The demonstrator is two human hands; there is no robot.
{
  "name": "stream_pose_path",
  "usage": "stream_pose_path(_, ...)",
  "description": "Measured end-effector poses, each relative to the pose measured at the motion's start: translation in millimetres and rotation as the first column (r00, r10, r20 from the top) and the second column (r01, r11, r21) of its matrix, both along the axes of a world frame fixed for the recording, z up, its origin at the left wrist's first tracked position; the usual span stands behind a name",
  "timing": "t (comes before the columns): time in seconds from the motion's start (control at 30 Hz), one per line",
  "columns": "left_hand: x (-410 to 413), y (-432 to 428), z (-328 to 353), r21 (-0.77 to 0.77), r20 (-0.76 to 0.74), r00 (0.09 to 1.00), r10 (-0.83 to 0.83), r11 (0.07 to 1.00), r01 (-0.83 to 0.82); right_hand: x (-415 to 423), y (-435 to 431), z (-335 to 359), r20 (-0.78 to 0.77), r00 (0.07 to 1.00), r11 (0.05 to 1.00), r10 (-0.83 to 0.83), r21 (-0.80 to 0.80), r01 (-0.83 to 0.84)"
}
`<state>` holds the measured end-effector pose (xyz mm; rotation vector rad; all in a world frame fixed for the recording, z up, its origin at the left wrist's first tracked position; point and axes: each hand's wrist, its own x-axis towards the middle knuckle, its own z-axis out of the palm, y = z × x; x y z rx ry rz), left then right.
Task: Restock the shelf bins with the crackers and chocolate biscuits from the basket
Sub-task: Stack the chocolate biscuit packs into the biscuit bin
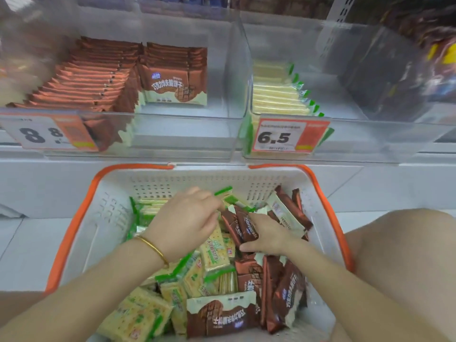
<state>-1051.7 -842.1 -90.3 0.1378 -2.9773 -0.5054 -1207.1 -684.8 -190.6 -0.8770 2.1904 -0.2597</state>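
Left grip (187,225): over crackers (214,250), hold unclear
Right grip (267,236): clamped on biscuits (246,228)
Handling: likely light, brittle; hold flat faces

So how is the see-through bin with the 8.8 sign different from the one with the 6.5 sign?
The 8.8 bin holds brown chocolate biscuit packs. The 6.5 bin holds pale crackers with green ends. The 8.8 bin has two rows of packs. The 6.5 bin has only one, against its left wall. Both are clear plastic and both have room left.
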Motion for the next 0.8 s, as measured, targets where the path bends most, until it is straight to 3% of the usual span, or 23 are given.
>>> stream_pose_path(0.2, 7, -4, -7, 0.052, 0.017, 0.999, 0.05, 0.997, -0.051, 13, -7, -3, -0.198, 0.978, 0.997, 0.069, 0.039, -0.063)
stream_pose_path(0.37, 3, 0, -8, 0.19, 0.13, 0.987, 0.097, 0.974, -0.121, 3, -6, 47, -0.31, 0.932, 0.982, -0.187, -0.074, 0.172)
stream_pose_path(0.43, -2, 3, -3, 0.278, 0.178, 0.975, 0.135, 0.943, -0.182, 1, -2, 74, -0.199, 0.929, 0.94, -0.311, -0.213, 0.268)
stream_pose_path(0.5, -5, 3, 1, 0.342, 0.247, 0.952, 0.18, 0.903, -0.259, 4, 3, 96, 0.053, 0.894, 0.838, -0.444, -0.329, 0.436)
stream_pose_path(0.6, -8, 1, 2, 0.452, 0.336, 0.906, 0.258, 0.8, -0.395, 12, 7, 113, 0.487, 0.72, 0.682, -0.494, -0.296, 0.668)
stream_pose_path(0.67, -7, -2, 1, 0.515, 0.31, 0.888, 0.34, 0.725, -0.457, 17, 4, 116, 0.628, 0.613, 0.618, -0.48, -0.254, 0.744)
stream_pose_path(0.73, -1, -4, 4, 0.447, 0.185, 0.915, 0.358, 0.798, -0.403, 22, -1, 121, 0.714, 0.524, 0.553, -0.465, -0.228, 0.801)
stream_pose_path(0.8, 6, -2, 10, 0.232, 0.102, 0.975, 0.197, 0.948, -0.216, 31, -7, 128, 0.787, 0.463, 0.514, -0.408, -0.221, 0.829)
